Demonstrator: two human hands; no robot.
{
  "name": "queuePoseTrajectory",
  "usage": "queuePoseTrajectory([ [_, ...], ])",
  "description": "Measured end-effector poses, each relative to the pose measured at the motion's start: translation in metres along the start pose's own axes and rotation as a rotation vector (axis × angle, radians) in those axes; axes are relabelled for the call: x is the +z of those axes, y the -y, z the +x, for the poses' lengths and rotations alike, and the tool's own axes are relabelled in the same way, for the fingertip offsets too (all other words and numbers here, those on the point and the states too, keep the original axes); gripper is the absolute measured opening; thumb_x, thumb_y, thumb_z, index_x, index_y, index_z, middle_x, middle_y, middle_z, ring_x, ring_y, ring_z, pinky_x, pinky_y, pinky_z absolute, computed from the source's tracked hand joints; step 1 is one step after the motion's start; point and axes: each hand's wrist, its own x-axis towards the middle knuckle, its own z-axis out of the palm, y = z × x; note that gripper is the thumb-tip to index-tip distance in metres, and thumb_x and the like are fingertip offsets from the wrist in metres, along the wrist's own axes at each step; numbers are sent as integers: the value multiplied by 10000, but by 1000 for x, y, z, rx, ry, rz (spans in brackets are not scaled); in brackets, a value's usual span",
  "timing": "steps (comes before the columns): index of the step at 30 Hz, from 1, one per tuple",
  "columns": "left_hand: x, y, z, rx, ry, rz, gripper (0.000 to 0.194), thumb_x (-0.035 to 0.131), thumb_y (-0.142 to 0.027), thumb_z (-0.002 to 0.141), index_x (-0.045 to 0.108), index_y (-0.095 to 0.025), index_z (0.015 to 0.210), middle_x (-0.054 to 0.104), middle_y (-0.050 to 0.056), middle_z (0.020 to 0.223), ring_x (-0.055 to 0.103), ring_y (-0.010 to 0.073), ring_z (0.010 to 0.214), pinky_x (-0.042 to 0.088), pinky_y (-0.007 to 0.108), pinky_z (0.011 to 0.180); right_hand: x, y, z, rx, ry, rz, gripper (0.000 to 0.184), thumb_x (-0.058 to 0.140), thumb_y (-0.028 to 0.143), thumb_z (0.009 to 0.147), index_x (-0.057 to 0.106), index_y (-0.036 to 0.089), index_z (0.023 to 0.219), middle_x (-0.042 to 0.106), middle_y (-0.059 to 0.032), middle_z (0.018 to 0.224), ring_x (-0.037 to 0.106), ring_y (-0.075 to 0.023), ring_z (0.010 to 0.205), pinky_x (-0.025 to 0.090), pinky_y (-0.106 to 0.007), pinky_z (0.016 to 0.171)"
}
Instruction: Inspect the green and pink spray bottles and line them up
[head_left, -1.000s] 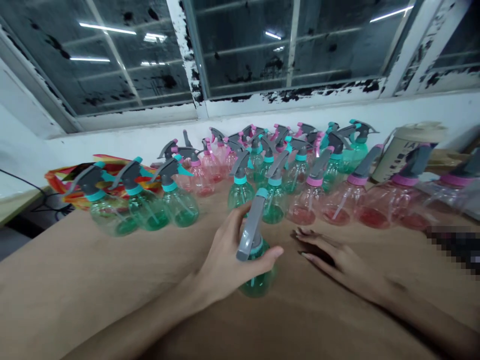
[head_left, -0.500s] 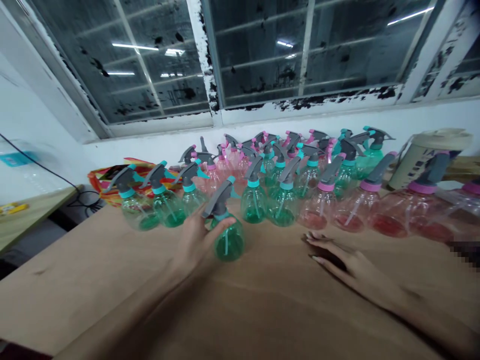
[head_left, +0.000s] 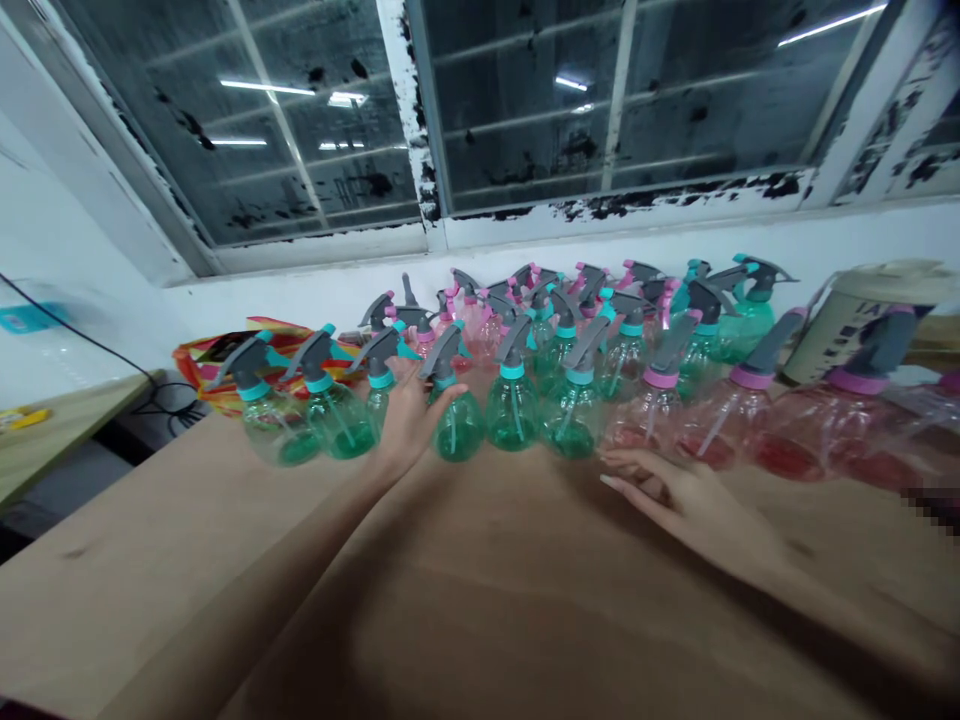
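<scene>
My left hand [head_left: 409,420] is wrapped round a green spray bottle [head_left: 457,425] with a grey trigger and teal collar. The bottle stands on the brown table [head_left: 480,620] in the front row, between other green spray bottles [head_left: 334,415]. My right hand [head_left: 686,500] lies flat on the table with its fingers stretched out and holds nothing. It rests just in front of the pink spray bottles [head_left: 660,415].
Several more green and pink spray bottles crowd the back of the table below a grimy window [head_left: 525,110]. A beige lidded jug [head_left: 847,320] stands at the right. A striped bag [head_left: 217,360] lies at the back left, with cables [head_left: 161,395] beside it.
My left hand has carried the green spray bottle away from me and to the left, and set it into the front row of green bottles. My right hand has barely moved.
</scene>
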Motion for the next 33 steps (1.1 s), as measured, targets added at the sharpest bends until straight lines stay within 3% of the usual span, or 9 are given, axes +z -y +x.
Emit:
queuePoseTrajectory([
  [4,5,8,1,-3,-38,-13,272,647,-393,791,588,-198,973,680,102,924,658,271,815,522,374,727,-7,31,36,-1,-104,61,347,447,480,873,583,270,1114,733,-9,831,660,-189,569,535,-345,574],
  [8,5,8,0,4,-32,-58,336,646,-365,801,568,-206,1086,695,88,938,668,269,836,532,370,749,2,57,69,-27,-230,6,386,464,464,865,595,222,1137,727,-50,877,652,-200,586,538,-381,646],
  [11,0,2,-5,1,-15,-100,582,649,-389,799,419,-198,1298,663,119,1095,667,279,906,547,377,759,17,71,84,4,-283,-34,468,439,444,875,526,168,1243,693,-119,1026,668,-250,683,534,-442,675],
  [14,-10,-5,-17,7,-3,-173,744,633,-401,812,231,-222,1411,475,163,1358,611,291,1064,540,405,834,30,79,95,33,-316,-60,528,416,449,878,454,144,1308,608,-168,1195,664,-301,823,530,-483,698],
  [18,-28,-7,-45,61,15,-292,754,634,-347,828,179,-276,1426,448,118,1382,493,264,1216,439,456,992,42,80,108,95,-324,-80,641,441,501,855,383,94,1347,632,-203,1108,645,-345,888,520,-504,695],
  [23,-48,-4,-93,-19,75,-345,669,624,-309,842,241,-322,1391,469,75,1350,477,243,1223,441,440,1001,46,78,119,133,-306,-97,603,446,521,846,482,55,1227,663,-205,964,642,-348,877,510,-471,680],
  [28,-68,-14,-124,-94,145,-370,539,566,-336,873,309,-357,1346,519,46,1288,571,238,1112,504,441,929,43,82,116,163,-303,-134,521,485,495,830,545,62,1114,673,-191,885,653,-336,812,494,-428,636],
  [33,-80,-30,-124,-145,229,-361,414,531,-378,879,396,-346,1270,525,61,1260,619,250,1022,595,356,693,39,92,100,124,-281,-171,521,493,534,814,560,101,1095,678,-182,940,659,-323,806,486,-400,621],
])
